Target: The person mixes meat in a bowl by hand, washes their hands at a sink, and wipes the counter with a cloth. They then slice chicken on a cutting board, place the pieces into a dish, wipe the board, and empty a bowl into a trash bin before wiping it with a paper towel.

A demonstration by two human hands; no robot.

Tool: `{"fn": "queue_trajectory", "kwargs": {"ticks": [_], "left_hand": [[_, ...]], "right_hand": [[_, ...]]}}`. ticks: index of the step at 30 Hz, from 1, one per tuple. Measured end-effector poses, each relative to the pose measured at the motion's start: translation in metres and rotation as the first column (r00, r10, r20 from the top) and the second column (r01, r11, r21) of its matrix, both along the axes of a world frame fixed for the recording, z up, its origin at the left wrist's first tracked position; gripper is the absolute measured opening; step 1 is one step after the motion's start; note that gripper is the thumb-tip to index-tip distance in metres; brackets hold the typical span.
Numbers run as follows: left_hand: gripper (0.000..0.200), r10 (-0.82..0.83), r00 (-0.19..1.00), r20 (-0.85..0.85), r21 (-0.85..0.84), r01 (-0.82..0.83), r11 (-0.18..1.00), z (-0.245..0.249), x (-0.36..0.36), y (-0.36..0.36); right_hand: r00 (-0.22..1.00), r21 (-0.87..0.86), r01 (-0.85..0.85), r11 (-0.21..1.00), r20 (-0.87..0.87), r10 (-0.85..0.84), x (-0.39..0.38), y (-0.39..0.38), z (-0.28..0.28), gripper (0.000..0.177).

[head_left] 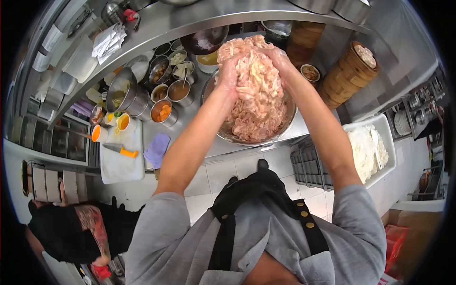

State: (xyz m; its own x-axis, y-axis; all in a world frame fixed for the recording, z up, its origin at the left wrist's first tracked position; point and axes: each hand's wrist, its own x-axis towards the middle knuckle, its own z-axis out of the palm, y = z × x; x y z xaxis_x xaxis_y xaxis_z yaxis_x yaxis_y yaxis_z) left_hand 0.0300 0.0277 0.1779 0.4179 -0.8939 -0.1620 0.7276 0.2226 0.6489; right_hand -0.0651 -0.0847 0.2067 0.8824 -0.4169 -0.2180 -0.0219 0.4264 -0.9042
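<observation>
Between my two hands a large mass of raw minced meat (256, 71) is lifted over a wide metal bowl (290, 118). My left hand (229, 71) presses into its left side, fingers partly sunk in the meat. On the opposite side my right hand (280, 61) grips it, fingertips hidden behind the pale pink lump. More raw meat (256, 127) lies in the bowl below, and the lifted lump hangs down toward it. The bowl stands on the steel counter near its front edge.
Left of the bowl are metal pots, including one with orange pieces (164, 112). An orange-handled knife (120, 150) lies on a white cutting board (121, 168) beside a purple cloth (156, 150). Bamboo steamers (346, 78) and a white tub of rice (365, 152) are at right. Another person (80, 228) stands lower left.
</observation>
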Motion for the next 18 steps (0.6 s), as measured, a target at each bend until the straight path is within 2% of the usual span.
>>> {"fn": "queue_trajectory", "kwargs": {"ticks": [1, 2, 3, 4, 5, 6, 7, 8, 9, 10, 11, 12, 13, 14, 15, 16, 18], "left_hand": [[0.040, -0.015, 1.000, 0.008, -0.006, 0.015, 1.000, -0.011, 0.010, -0.004], [0.038, -0.050, 0.970, 0.240, 0.038, 0.042, 0.998, -0.037, 0.023, -0.008], [0.036, -0.094, 0.885, 0.456, 0.088, 0.060, 0.994, -0.070, 0.040, -0.013], [0.034, -0.222, 0.766, 0.603, 0.274, 0.063, 0.960, -0.114, 0.068, -0.025], [0.035, -0.308, 0.357, 0.882, 0.329, 0.000, 0.944, -0.144, 0.074, -0.021], [0.037, -0.335, -0.159, 0.929, 0.327, -0.078, 0.942, -0.149, 0.081, -0.026], [0.037, -0.321, -0.185, 0.929, 0.314, -0.067, 0.947, -0.121, 0.076, -0.031], [0.046, -0.563, -0.158, 0.811, 0.511, -0.276, 0.814, -0.085, 0.056, -0.021], [0.058, -0.764, -0.072, 0.642, 0.657, -0.462, 0.596, -0.069, 0.046, -0.016], [0.058, -0.771, -0.073, 0.633, 0.667, -0.453, 0.591, -0.081, 0.052, -0.019], [0.055, -0.708, -0.109, 0.698, 0.567, -0.519, 0.639, -0.092, 0.066, -0.026], [0.053, -0.637, -0.151, 0.756, 0.455, -0.579, 0.677, -0.108, 0.084, -0.034], [0.053, -0.636, -0.152, 0.757, 0.453, -0.579, 0.678, -0.141, 0.107, -0.041], [0.055, -0.641, -0.346, 0.685, 0.438, -0.507, 0.743, -0.182, 0.134, -0.047], [0.055, -0.672, -0.330, 0.663, 0.516, -0.448, 0.730, -0.193, 0.144, -0.047], [0.055, -0.719, -0.174, 0.672, 0.625, -0.386, 0.678, -0.194, 0.144, -0.046], [0.056, -0.774, 0.189, 0.604, 0.796, -0.178, 0.578, -0.203, 0.149, -0.045]], "right_hand": [[1.000, -0.006, 0.015, 1.000, 0.008, -0.015, -0.004, 0.005, -0.004, 0.051], [0.959, -0.359, 0.264, 0.895, 0.001, -0.282, -0.005, 0.011, -0.023, 0.045], [0.851, -0.654, 0.439, 0.616, 0.082, -0.519, -0.004, 0.014, -0.051, 0.039], [0.919, -0.783, 0.132, 0.608, -0.133, -0.371, -0.013, 0.011, -0.082, 0.054], [0.919, -0.842, -0.181, 0.508, -0.328, -0.216, -0.022, 0.008, -0.114, 0.070], [0.640, -0.641, -0.734, 0.225, -0.764, -0.086, -0.023, 0.001, -0.122, 0.064], [0.801, -0.818, -0.551, 0.166, -0.574, -0.169, -0.039, 0.005, -0.127, 0.060], [0.904, -0.932, -0.350, 0.093, -0.362, -0.226, -0.059, 0.022, -0.139, 0.057], [0.902, -0.931, -0.349, 0.105, -0.364, -0.232, -0.065, 0.033, -0.147, 0.057], [0.897, -0.843, -0.158, 0.514, -0.340, -0.282, -0.069, 0.043, -0.156, 0.057], [0.881, -0.593, 0.092, 0.800, -0.326, -0.342, -0.068, 0.048, -0.160, 0.057], [0.854, -0.230, 0.337, 0.913, -0.334, -0.399, -0.066, 0.051, -0.162, 0.058], [0.823, 0.173, 0.520, 0.836, -0.365, -0.437, -0.064, 0.052, -0.168, 0.058], [0.827, 0.259, 0.510, 0.820, -0.411, -0.384, -0.063, 0.051, -0.180, 0.058], [0.833, 0.342, 0.494, 0.799, -0.451, -0.322, -0.059, 0.046, -0.199, 0.059], [0.836, 0.343, 0.485, 0.804, -0.453, -0.311, -0.051, 0.043, -0.227, 0.059], [0.807, 0.495, 0.573, 0.653, -0.482, -0.342, -0.038, 0.035, -0.273, 0.056]]}}
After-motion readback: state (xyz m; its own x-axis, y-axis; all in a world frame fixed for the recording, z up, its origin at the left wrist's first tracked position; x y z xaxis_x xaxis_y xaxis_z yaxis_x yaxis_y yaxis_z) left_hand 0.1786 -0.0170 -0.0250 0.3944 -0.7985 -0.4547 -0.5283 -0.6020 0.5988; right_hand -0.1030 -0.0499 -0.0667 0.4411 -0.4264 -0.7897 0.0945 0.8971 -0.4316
